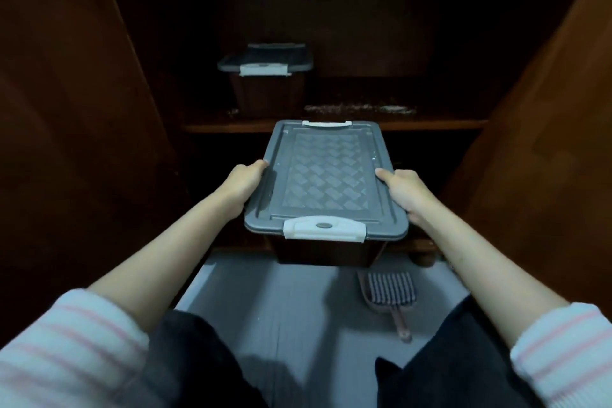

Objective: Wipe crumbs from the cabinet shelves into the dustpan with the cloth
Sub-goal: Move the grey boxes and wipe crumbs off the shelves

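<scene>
Head view, cabinet (66,109): dark brown wood, smooth doors open at both my sides, inside dim.
Floor (281,308): grey, matte, between my knees.
Storage box (326,182): rectangular, dark body, grey plastic lid with a woven relief, white latches at both ends; held in front of the shelf, blocking the space below it.
Left hand (245,182): gripping the lid's left edge, thumb on top.
Right hand (404,192): gripping the right edge the same way.
Shelf (430,124): flat wooden board.
Second box (265,76): same kind, at the shelf's back left.
Dustpan (399,321): pinkish, on the floor near my right knee, handle toward me.
Cloth (390,288): striped, ribbed, lying on the dustpan.
Crumbs (361,108): pale streak along the shelf, right of the second box.
</scene>
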A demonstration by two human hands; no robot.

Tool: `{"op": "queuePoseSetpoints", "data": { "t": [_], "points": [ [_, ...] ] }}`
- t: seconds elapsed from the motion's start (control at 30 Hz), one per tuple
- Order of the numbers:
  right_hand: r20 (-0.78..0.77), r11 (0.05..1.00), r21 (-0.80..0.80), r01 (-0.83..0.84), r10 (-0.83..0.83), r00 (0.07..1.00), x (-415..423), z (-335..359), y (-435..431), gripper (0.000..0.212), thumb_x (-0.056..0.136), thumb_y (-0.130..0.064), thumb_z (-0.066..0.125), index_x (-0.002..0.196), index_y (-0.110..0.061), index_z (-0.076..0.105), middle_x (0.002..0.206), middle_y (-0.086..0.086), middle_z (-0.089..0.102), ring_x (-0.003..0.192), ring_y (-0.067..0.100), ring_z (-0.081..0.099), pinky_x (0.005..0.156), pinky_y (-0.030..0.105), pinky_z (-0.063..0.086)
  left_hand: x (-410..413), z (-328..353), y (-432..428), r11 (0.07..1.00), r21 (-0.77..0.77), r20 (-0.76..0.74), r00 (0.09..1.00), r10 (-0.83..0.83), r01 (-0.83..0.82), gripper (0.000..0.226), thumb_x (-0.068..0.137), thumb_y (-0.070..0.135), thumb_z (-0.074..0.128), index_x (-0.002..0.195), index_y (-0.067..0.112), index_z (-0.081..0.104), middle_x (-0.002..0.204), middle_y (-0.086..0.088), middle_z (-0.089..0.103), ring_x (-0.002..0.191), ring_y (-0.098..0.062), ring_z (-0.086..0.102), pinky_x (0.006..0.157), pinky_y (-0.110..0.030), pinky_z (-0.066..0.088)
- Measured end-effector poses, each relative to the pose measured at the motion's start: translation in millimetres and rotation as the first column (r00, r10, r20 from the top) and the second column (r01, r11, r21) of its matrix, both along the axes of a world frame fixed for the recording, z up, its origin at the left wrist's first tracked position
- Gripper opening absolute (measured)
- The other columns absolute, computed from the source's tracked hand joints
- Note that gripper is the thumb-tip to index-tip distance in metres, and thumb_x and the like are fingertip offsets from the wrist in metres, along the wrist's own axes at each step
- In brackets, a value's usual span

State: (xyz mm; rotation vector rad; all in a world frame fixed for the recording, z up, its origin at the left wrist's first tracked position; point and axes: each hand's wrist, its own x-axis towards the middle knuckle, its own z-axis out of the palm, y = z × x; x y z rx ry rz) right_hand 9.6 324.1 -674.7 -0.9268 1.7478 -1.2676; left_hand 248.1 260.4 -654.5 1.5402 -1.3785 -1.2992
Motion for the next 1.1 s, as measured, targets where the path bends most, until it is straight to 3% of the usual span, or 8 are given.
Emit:
{"op": "queuePoseSetpoints", "data": {
  "t": [0.13, 0.23, 0.5, 0.67, 0.83, 0.97, 1.03, 1.1],
  "points": [
    [0.017, 0.994, 0.096, -0.058, 0.057, 0.998, 21, -54, 9, 0.029, 0.097, -0.031, 0.049, 0.093, -0.005, 0.062, 0.096, 0.014, 0.068, 0.087, 0.029, 0.066, 0.08, 0.04, 0.054, 22, -60, 10, 0.989, 0.025, 0.144, 0.979, 0.143, -0.148, 0.034, 0.093, 0.033, 0.049, 0.096, 0.002, 0.063, 0.102, -0.016, 0.066, 0.091, -0.032, 0.064, 0.086, -0.04, 0.052],
    [-0.012, 0.982, 0.164, -0.096, 0.099, 0.995, 33, -93, 11, 0.04, 0.098, -0.036, 0.044, 0.105, -0.001, 0.062, 0.1, 0.014, 0.068, 0.092, 0.029, 0.065, 0.08, 0.038, 0.052, 31, -96, 23, 0.984, 0.015, 0.242, 0.956, 0.168, -0.177, 0.033, 0.095, 0.032, 0.046, 0.076, 0.009, 0.058, 0.096, -0.013, 0.062, 0.089, -0.029, 0.06, 0.079, -0.033, 0.046],
    [-0.084, 0.922, 0.353, -0.158, 0.199, 0.976, 62, -174, 3, 0.036, 0.101, -0.025, 0.038, 0.106, 0.002, 0.061, 0.114, 0.019, 0.063, 0.105, 0.032, 0.059, 0.092, 0.036, 0.045, 62, -176, 37, 0.984, 0.029, 0.435, 0.889, 0.144, -0.174, 0.039, 0.1, 0.028, 0.039, 0.102, -0.003, 0.062, 0.107, -0.022, 0.063, 0.101, -0.035, 0.057, 0.08, -0.033, 0.041],
    [-0.001, 0.657, 0.674, -0.336, 0.456, 0.89, 69, -187, 7, 0.017, 0.101, -0.019, 0.038, 0.097, -0.008, 0.049, 0.069, 0.004, 0.035, 0.05, 0.012, 0.031, 0.038, 0.017, 0.024, 82, -214, 28, 0.969, 0.235, 0.403, 0.915, -0.028, -0.073, 0.033, 0.101, 0.022, 0.036, 0.113, -0.004, 0.054, 0.114, -0.022, 0.058, 0.107, -0.036, 0.055, 0.09, -0.038, 0.043],
    [0.07, 0.574, 0.741, -0.348, 0.45, 0.89, 77, -220, 1, 0.024, 0.102, -0.017, 0.036, 0.12, -0.002, 0.042, 0.068, 0.008, 0.04, 0.022, 0.006, 0.038, 0.029, 0.01, 0.023, 98, -248, 25, 0.927, 0.373, 0.399, 0.897, -0.188, 0.029, 0.02, 0.098, 0.008, 0.041, 0.099, -0.003, 0.058, 0.091, -0.017, 0.054, 0.084, -0.025, 0.052, 0.069, -0.028, 0.04],
    [0.066, 0.573, 0.753, -0.324, 0.424, 0.903, 91, -251, 4, 0.043, 0.103, -0.015, 0.034, 0.138, 0.008, 0.026, 0.095, 0.032, 0.055, 0.023, 0.008, 0.048, 0.026, 0.014, 0.033, 107, -268, 23, 0.91, 0.414, 0.434, 0.872, -0.226, 0.03, 0.023, 0.093, 0.0, 0.043, 0.098, -0.008, 0.063, 0.093, -0.026, 0.059, 0.088, -0.033, 0.059, 0.075, -0.037, 0.05],
    [0.11, 0.557, 0.764, -0.326, 0.386, 0.916, 91, -267, 2, 0.051, 0.103, -0.015, 0.034, 0.143, 0.009, 0.016, 0.135, 0.038, 0.039, 0.028, 0.014, 0.055, 0.029, 0.021, 0.043, 109, -274, 19, 0.913, 0.408, 0.438, 0.872, -0.221, 0.027, 0.023, 0.09, -0.001, 0.045, 0.1, -0.011, 0.063, 0.101, -0.028, 0.063, 0.096, -0.037, 0.061, 0.082, -0.039, 0.051],
    [0.157, 0.575, 0.749, -0.33, 0.331, 0.931, 89, -278, -3, 0.055, 0.102, -0.016, 0.035, 0.145, 0.008, 0.011, 0.143, 0.037, 0.028, 0.033, 0.019, 0.059, 0.033, 0.028, 0.049, 111, -284, 15, 0.918, 0.395, 0.428, 0.878, -0.217, 0.034, 0.022, 0.088, -0.001, 0.046, 0.099, -0.009, 0.063, 0.106, -0.027, 0.064, 0.102, -0.038, 0.06, 0.086, -0.04, 0.05]
  ]
}}
